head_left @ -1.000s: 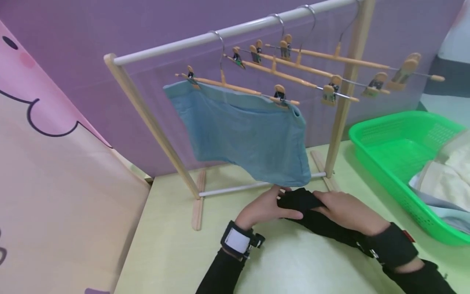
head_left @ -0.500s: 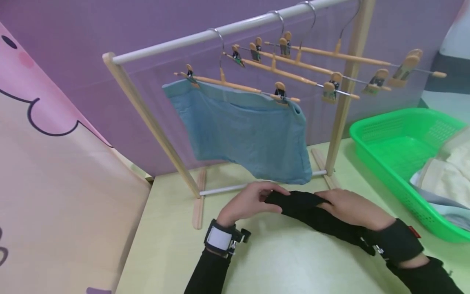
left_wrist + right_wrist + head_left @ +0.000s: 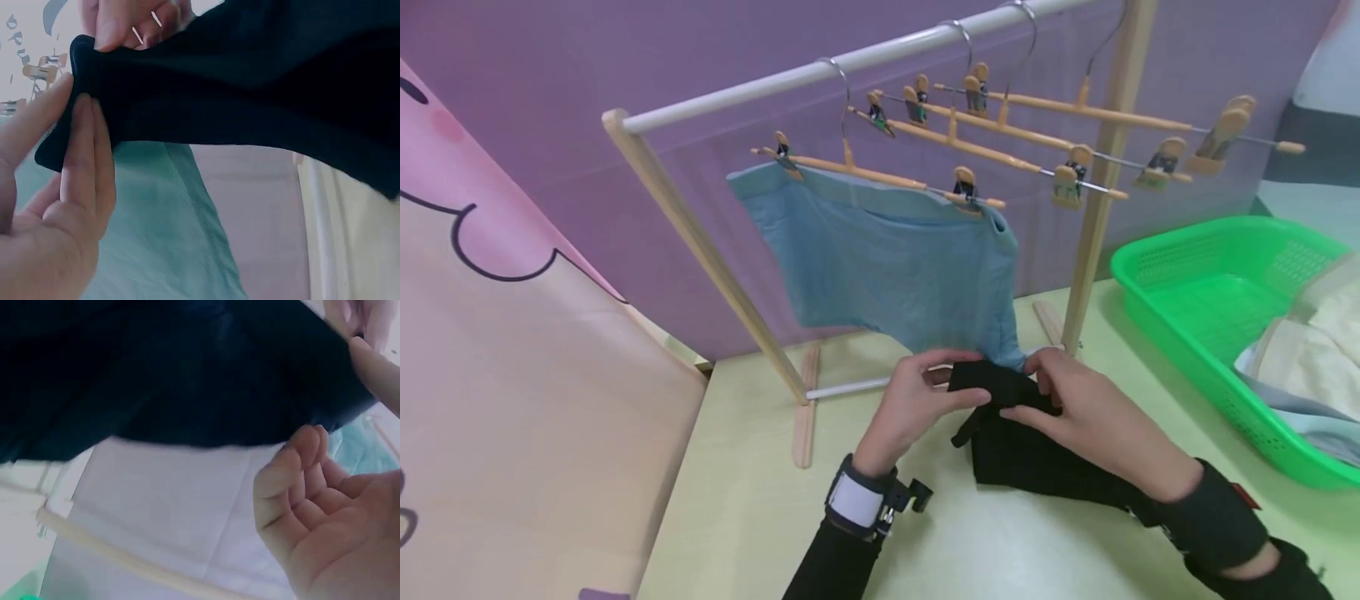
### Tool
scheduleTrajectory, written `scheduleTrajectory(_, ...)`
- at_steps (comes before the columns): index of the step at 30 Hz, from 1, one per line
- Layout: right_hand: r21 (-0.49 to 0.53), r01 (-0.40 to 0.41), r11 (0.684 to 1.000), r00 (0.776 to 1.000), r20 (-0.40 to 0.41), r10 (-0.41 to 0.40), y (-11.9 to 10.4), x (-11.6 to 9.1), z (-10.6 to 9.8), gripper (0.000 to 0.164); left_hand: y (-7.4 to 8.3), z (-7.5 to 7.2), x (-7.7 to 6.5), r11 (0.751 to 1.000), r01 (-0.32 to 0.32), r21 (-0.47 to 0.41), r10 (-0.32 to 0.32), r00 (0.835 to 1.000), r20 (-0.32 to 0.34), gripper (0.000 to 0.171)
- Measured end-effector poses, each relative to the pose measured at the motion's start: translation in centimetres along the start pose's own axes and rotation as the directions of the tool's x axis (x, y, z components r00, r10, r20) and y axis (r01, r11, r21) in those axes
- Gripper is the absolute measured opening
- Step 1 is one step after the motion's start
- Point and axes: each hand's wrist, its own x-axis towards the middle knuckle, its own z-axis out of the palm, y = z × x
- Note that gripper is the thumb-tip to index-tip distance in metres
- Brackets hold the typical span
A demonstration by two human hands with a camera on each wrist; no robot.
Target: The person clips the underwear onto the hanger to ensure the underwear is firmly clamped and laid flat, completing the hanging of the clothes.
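A black cloth garment (image 3: 1022, 458) is held up between both hands over the table, its lower part hanging in a wide flap. My left hand (image 3: 913, 404) pinches its upper left edge between thumb and fingers. In the left wrist view a folded band of the garment (image 3: 187, 100) lies between the left fingers (image 3: 84, 162). My right hand (image 3: 1093, 421) grips the same upper edge farther right, thumb on the near side. The right wrist view shows the right fingers (image 3: 281, 487) curled at the cloth's border. Behind the hands, light blue shorts (image 3: 887, 258) hang clipped to a hanger.
A small rack with a white rail (image 3: 737, 96) and wooden posts stands on the pale table (image 3: 737, 517). Several clip hangers (image 3: 1000, 154) hang on it to the right. A green basket (image 3: 1180, 358) with pale clothes (image 3: 1315, 350) stands at the right.
The black garment has been raised and its lower flap has dropped open. My right hand has shifted its grip left along the edge; the left hand has moved slightly, still holding.
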Motion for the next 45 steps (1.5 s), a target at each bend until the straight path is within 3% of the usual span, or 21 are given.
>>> scheduleTrajectory(4,0.096,-0.026,0.995,0.999,0.03,0.023,-1.0,-0.2,0.5,0.047,0.7,0.5,-0.3,0.99,-0.023,-0.136,0.04,0.992,0.118,0.046)
scheduleTrajectory(7,0.119,-0.013,0.993,0.999,0.031,0.009,-1.2,-0.3,1.3,0.042,1.2,1.0,-0.5,0.983,-0.078,-0.164,0.105,0.98,0.168,0.041)
scheduleTrajectory(11,0.073,0.03,0.997,0.999,-0.015,-0.029,-1.5,-0.2,2.5,0.031,1.8,1.4,-0.9,0.977,-0.213,-0.018,0.214,0.974,0.071,0.022)
scheduleTrajectory(15,0.014,0.028,1.0,0.999,-0.039,-0.028,-1.5,-0.1,2.9,0.027,2.1,1.1,-1.1,0.944,-0.29,0.157,0.304,0.95,-0.074,0.014)
scheduleTrajectory(21,-0.012,-0.006,1.0,1.0,0.006,0.006,-1.0,-0.2,2.0,0.033,1.9,-0.2,-0.9,0.915,-0.254,0.314,0.331,0.917,-0.221,0.013)
scheduleTrajectory(25,-0.042,-0.015,0.999,0.999,0.05,0.017,-0.7,-0.2,1.1,0.036,2.0,-1.4,-0.9,0.899,-0.223,0.376,0.35,0.883,-0.313,0.014)
scheduleTrajectory(28,-0.054,-0.028,0.998,0.996,0.08,0.032,-0.4,-0.1,0.3,0.024,2.3,-2.5,-1.3,0.896,-0.209,0.392,0.367,0.845,-0.389,0.017)
scheduleTrajectory(32,-0.046,-0.037,0.998,0.995,0.095,0.041,0.0,0.0,-0.8,0.012,2.7,-3.9,-1.8,0.9,-0.207,0.384,0.375,0.816,-0.44,0.019)
scheduleTrajectory(38,-0.04,-0.043,0.998,0.995,0.089,0.047,1.2,0.1,-1.9,0.019,2.6,-5.7,-2.3,0.916,-0.199,0.349,0.358,0.797,-0.486,0.016)
scheduleTrajectory(45,-0.088,0.024,0.996,0.999,0.025,-0.022,3.0,-0.3,-3.3,0.017,2.3,-7.8,-3.2,0.936,-0.131,0.326,0.296,0.793,-0.533,0.017)
